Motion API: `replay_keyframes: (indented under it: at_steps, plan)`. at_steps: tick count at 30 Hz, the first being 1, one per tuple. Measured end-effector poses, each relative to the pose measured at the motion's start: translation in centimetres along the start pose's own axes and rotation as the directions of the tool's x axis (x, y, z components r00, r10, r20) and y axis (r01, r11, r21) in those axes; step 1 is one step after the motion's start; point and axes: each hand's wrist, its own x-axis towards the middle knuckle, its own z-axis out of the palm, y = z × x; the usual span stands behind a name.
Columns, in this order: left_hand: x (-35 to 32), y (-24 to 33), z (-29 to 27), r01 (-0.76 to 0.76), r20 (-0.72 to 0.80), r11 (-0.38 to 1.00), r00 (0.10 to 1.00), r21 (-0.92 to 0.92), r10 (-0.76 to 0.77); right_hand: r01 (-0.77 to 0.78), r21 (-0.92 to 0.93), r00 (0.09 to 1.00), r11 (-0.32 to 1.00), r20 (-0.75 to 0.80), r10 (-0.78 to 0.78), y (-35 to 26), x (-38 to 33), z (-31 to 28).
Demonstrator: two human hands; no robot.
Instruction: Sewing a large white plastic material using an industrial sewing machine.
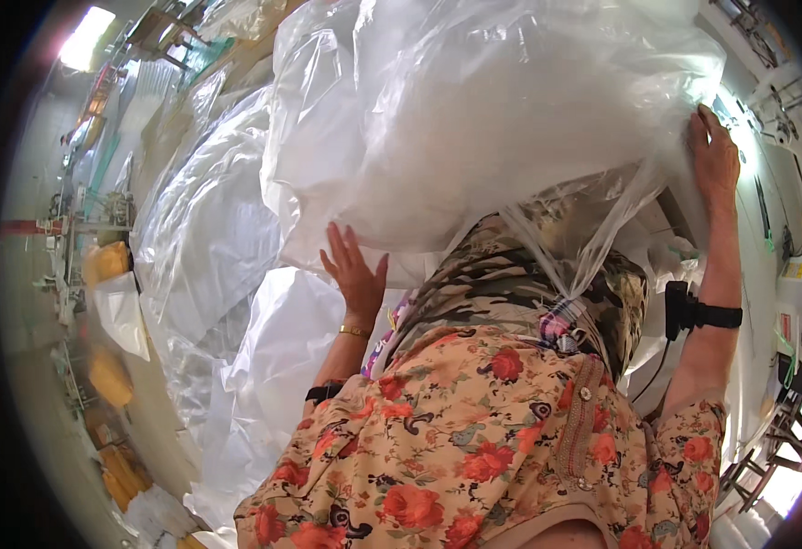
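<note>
A large clear plastic sheet (474, 128) billows in front of me across my lap, its near edge crossing above my camouflage-patterned trousers. My left hand (357, 279) is open, fingers spread, against the sheet's lower left edge. At the far right my right hand (717, 160) reaches up beside the sheet's right border, its fingers stretched out along the plastic; the thumb side is partly hidden. Gathered strands of clear plastic (593, 247) run down from the sheet to a small pink plaid piece (557, 328) at my waist.
More crumpled clear plastic (218, 210) is heaped on the left, with white plastic (282, 339) below it. Yellow-brown bundles (111, 377) lie along the left side. A white machine (799, 265) stands at the right, with a dark wooden stool (772, 448) below it.
</note>
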Motion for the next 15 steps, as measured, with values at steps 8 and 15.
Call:
replay_keyframes:
  at_steps: [8,15]
  plan:
    - [-2.5,-2.3,1.7,0.356,-0.141,0.851,0.889,-0.386,-0.436,0.023,-0.063,1.000,0.998,0.012,-0.022,1.2,-0.1,-0.1]
    - [-3.4,-7.0,4.0,0.480,-0.460,0.734,0.575,-0.480,-0.677,0.024,-0.099,1.000,0.995,0.006,-0.024,2.4,0.0,0.8]
